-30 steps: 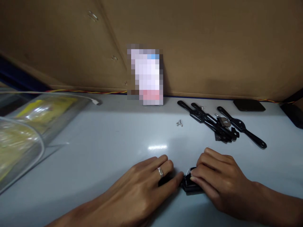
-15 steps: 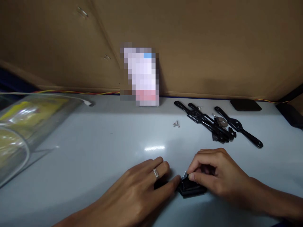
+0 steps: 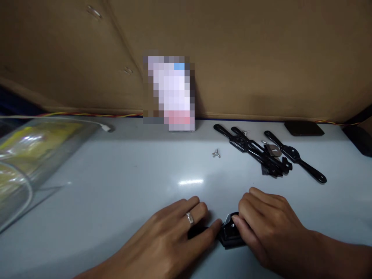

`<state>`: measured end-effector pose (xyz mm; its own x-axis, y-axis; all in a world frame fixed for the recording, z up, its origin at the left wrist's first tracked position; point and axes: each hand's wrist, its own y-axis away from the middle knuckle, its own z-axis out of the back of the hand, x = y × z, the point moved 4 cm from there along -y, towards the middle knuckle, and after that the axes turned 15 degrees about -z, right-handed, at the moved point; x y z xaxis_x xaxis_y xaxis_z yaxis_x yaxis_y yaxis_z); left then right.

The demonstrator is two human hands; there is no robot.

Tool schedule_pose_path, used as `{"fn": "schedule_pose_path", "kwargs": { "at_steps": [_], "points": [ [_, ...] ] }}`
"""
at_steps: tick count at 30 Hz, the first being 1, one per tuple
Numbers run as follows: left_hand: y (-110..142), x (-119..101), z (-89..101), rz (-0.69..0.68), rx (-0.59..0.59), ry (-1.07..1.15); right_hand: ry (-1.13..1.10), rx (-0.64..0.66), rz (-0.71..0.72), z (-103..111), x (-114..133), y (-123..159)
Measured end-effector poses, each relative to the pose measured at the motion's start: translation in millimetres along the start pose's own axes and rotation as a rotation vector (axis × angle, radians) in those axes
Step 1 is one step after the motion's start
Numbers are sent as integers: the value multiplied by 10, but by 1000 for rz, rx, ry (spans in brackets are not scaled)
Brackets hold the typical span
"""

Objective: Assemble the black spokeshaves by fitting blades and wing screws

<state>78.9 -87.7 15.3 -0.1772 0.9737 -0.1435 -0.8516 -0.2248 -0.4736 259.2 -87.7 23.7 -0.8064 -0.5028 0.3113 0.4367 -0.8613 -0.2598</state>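
Note:
A black spokeshave lies low in the picture, between my hands and close to the table. Wrapped round its left handle is my left hand, with a ring on one finger and the index fingertip at the body's edge. My right hand is closed over the right side, its thumb against the body beside a thin pale metal blade. The right handle is hidden under that hand. Farther off on the table lies a silver wing screw.
More black spokeshave bodies lie back right, among dark metal plates and small screws; another spokeshave body lies beside them. A pixelated upright panel stands against the cardboard wall. At left are a plastic bag and a white cable.
My right hand has gone from a fingertip pinch above the spokeshave's body to a closed grip over its right side, thumb on the body. My left hand stays on the left handle.

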Motion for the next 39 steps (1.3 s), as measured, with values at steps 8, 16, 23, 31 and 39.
{"fn": "schedule_pose_path", "kwargs": {
  "at_steps": [8, 16, 23, 31, 39],
  "points": [
    [50, 25, -44, 2, 21, 27, -104, -4, -60, 7, -28, -24],
    [84, 34, -73, 22, 22, 55, -384, 181, -69, 74, -89, -25],
    [72, 53, -59, 14, -2, 19, -522, 246, -141, 47, -97, -37],
    [123, 24, -74, 24, 54, 39, -379, 213, -130, 54, -117, -54],
    [114, 33, -68, 16, 66, 51, -46, 11, -18, 45, -31, -35]
  ]
}}
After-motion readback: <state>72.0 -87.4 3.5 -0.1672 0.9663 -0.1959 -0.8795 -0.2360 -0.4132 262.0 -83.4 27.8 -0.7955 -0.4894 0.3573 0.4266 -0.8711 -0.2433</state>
